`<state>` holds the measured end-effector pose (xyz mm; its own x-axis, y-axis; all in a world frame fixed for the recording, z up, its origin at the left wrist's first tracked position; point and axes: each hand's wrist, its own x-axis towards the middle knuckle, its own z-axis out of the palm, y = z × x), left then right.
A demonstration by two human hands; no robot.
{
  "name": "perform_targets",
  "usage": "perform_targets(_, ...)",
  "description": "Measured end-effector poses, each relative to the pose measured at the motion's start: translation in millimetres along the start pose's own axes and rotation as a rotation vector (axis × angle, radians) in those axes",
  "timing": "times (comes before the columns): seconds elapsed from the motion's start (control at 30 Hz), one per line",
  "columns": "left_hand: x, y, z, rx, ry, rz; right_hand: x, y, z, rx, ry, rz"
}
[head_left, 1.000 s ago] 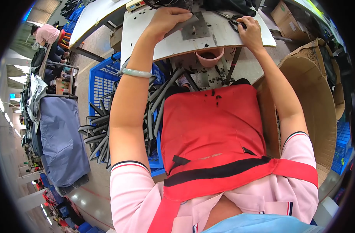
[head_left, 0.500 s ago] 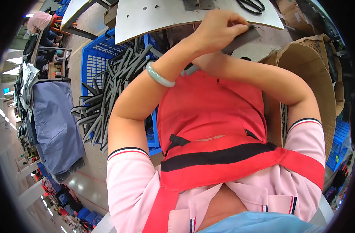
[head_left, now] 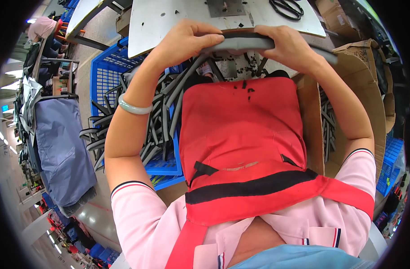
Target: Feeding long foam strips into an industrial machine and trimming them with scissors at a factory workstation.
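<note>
Clamping one strip (head_left: 246, 43), left hand (head_left: 186, 43) and right hand (head_left: 289, 47), one pair of scissors (head_left: 289, 7) beyond

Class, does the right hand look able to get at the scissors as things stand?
Probably yes, if it lets go first: the right hand is gripping the grey strip, but the scissors lie just beyond on the white table, with nothing seen covering their handles.

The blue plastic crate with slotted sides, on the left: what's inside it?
Long, thin grey-and-black strips, heaped, some jutting past the left side of the crate. The person's bare left forearm covers part of the heap; whatever lies beneath is hidden.
</note>
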<state>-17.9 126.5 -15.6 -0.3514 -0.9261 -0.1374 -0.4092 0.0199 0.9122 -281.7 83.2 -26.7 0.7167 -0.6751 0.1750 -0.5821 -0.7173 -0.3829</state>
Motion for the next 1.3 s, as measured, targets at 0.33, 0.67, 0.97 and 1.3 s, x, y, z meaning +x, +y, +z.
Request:
perform_targets(0.33,39,14,-22,0.269,0.250,0.186,44,22,-39,-0.191,0.113,-0.057)
perform_targets(0.67,85,12,-43,0.200,0.398,0.194,82,44,-41,-0.194,0.214,0.071)
perform_targets(0.97,98,11,-52,0.275,0.413,0.169,95,39,-65,-0.208,0.033,0.130)
perform_targets(1.3,125,-13,-77,0.157,0.364,0.143,124,59,-63,-0.237,0.011,0.110)
